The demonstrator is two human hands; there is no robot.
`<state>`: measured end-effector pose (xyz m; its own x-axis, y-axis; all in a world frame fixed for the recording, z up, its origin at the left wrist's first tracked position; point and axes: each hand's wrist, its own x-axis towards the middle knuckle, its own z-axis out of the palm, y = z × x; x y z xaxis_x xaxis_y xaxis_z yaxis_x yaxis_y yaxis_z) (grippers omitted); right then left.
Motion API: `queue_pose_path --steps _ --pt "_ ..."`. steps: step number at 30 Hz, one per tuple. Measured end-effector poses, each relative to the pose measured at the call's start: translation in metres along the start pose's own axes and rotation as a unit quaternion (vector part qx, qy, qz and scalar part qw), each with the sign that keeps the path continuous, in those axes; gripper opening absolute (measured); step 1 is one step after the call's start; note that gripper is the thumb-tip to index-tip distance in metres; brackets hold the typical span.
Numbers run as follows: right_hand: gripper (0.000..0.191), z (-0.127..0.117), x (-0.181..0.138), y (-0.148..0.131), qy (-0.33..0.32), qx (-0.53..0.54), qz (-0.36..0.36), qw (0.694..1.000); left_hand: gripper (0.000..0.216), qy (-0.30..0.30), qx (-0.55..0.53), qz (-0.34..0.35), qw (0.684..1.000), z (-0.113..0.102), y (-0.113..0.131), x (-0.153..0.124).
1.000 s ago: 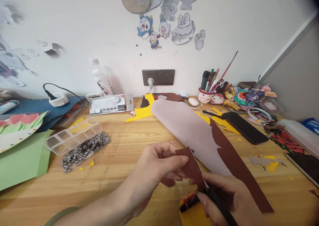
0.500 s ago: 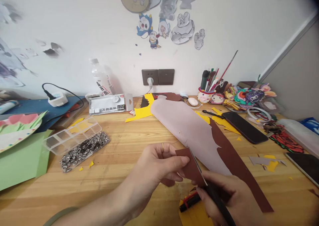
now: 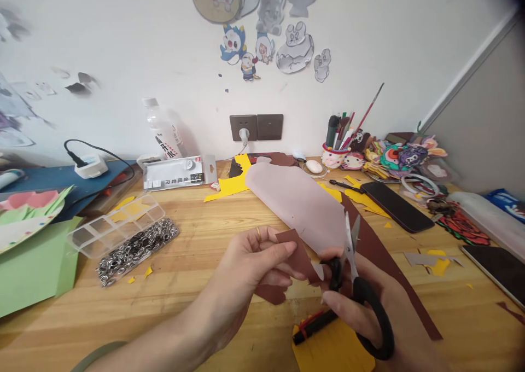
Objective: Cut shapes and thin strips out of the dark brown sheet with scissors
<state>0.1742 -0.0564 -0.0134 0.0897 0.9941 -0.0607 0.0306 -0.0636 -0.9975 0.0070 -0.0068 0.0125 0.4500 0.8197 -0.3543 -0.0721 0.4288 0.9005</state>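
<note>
My left hand (image 3: 254, 268) pinches a small brown paper piece (image 3: 296, 258) between thumb and fingers, just above the wooden desk (image 3: 197, 235). There is a ring on one finger. My right hand (image 3: 369, 312) grips black-handled scissors (image 3: 355, 284), their blades pointing up and slightly apart to the right of the brown piece. A curled pink sheet (image 3: 301, 205) with a brown underside lies behind both hands.
A black and red marker (image 3: 314, 326) and a yellow sheet (image 3: 332, 350) lie under my right hand. At left are a clear compartment box (image 3: 117, 227), a bag of metal eyelets (image 3: 137, 248) and green paper (image 3: 35, 262). Two phones (image 3: 396, 213), a pen cup (image 3: 336, 156) and coloured cut-outs sit right.
The scissors have come out of the brown piece and turned upright, blades now showing. The brown piece has shifted slightly left and up with my left hand.
</note>
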Motion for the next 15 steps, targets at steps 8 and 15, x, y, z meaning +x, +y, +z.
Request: queue_pose_path --steps 8,15 --pt "0.029 -0.0067 0.0024 0.0025 0.040 0.033 0.019 0.998 0.018 0.027 -0.055 0.011 0.998 0.0004 0.0007 -0.0006" --pt "0.030 -0.0030 0.0011 0.0036 -0.048 0.055 0.038 0.997 0.017 0.019 -0.105 0.007 0.994 0.0017 0.0015 0.0003"
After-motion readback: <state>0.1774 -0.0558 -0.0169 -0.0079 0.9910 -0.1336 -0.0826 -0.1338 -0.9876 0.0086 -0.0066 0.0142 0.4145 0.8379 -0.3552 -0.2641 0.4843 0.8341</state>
